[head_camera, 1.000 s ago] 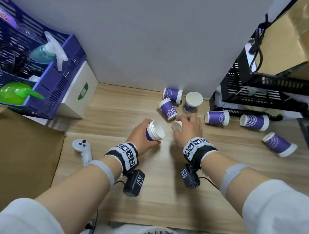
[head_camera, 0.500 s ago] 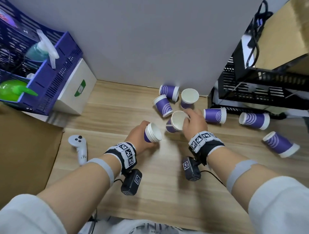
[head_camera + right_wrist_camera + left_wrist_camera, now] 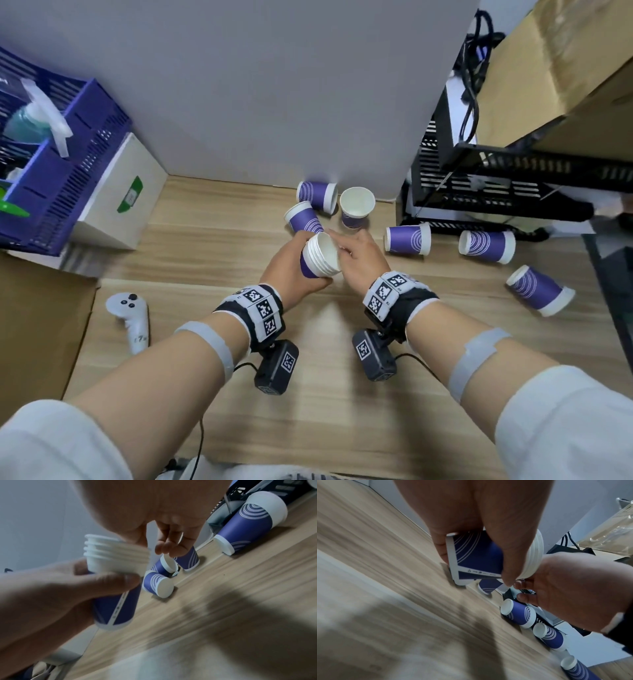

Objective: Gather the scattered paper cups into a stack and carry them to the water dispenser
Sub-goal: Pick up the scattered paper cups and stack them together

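My left hand [image 3: 294,270] grips a stack of several nested purple and white paper cups [image 3: 320,255], tilted with the mouths facing up and to the right. The wrist views show the stack's ringed white rims [image 3: 534,555] [image 3: 115,559]. My right hand [image 3: 358,255] is at the stack's rim, thumb against it. Its fingers [image 3: 171,547] hang loosely curled and hold nothing. Several single cups are on the wooden table: two lying [image 3: 317,195] [image 3: 303,217], one upright [image 3: 357,207], and three lying to the right [image 3: 407,239] [image 3: 486,246] [image 3: 539,291].
A blue crate [image 3: 68,164] with spray bottles sits on a white box [image 3: 116,198] at the left. A white controller [image 3: 132,318] lies near a cardboard box [image 3: 34,325]. A black wire rack [image 3: 496,185] stands at the right, and a grey panel [image 3: 274,85] closes the back.
My right hand lifted a cup off the table, carried it left and slid it into the stack. My left hand moved the stack forward to meet it.
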